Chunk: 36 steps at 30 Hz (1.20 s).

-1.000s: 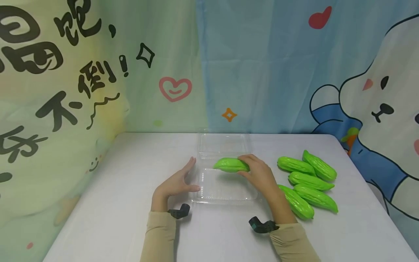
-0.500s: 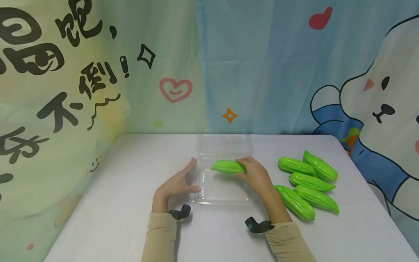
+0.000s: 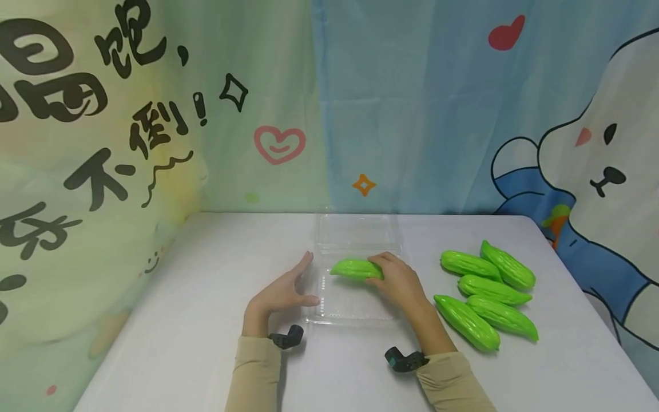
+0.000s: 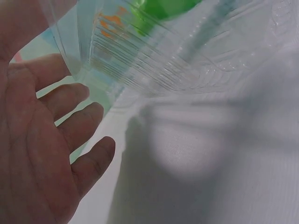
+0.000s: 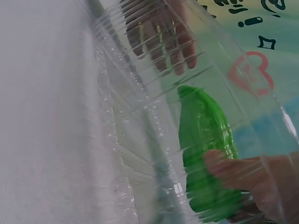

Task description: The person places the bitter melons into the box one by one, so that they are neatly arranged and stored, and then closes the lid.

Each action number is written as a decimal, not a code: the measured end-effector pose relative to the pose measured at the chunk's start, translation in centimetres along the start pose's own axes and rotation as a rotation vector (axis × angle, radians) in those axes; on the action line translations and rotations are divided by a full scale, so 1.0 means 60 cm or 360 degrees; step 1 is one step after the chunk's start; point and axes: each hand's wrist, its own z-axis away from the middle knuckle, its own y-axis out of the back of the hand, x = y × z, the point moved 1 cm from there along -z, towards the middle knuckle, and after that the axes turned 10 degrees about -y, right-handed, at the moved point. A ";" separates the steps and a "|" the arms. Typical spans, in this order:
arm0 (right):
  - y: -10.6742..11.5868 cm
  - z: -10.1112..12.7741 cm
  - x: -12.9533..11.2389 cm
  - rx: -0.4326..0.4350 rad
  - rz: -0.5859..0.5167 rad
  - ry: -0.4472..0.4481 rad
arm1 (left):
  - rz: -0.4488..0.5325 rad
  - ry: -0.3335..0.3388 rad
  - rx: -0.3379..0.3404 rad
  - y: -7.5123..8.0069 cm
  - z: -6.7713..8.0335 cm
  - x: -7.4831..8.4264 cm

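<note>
A clear plastic clamshell box (image 3: 355,297) lies on the white table, its lid (image 3: 357,232) folded back at the far side. In the head view my right hand (image 3: 404,283) grips the right end of a bright green, ridged bitter melon (image 3: 354,268) over the box's base, its pointed end facing left. Seen through the clear wall in the right wrist view, the thumb (image 5: 224,165) presses the melon's side. At the box's left wall, my left hand (image 3: 278,292) has its thumb and fingers spread apart. Loosely extended left fingers (image 4: 79,126) show beside the ribbed wall in the left wrist view.
Several more green bitter melons (image 3: 494,290) lie in a group on the table (image 3: 206,343) to the right of the box. A printed curtain (image 3: 401,114) hangs right behind the table's far edge.
My right hand has carried the bitter melon a little left and nearer over the base. My left hand stays at the box's left side. The head view has shifted slightly.
</note>
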 end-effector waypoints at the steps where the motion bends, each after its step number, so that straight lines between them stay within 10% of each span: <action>1: 0.000 0.000 0.000 0.0007 0.0004 0.0002 | 0.0002 -0.0003 0.0003 -0.001 0.000 0.000; 36: -0.032 -0.009 -0.013 0.0080 -0.0028 -0.0009 | 0.0000 -0.0002 -0.0002 -0.002 -0.003 0.001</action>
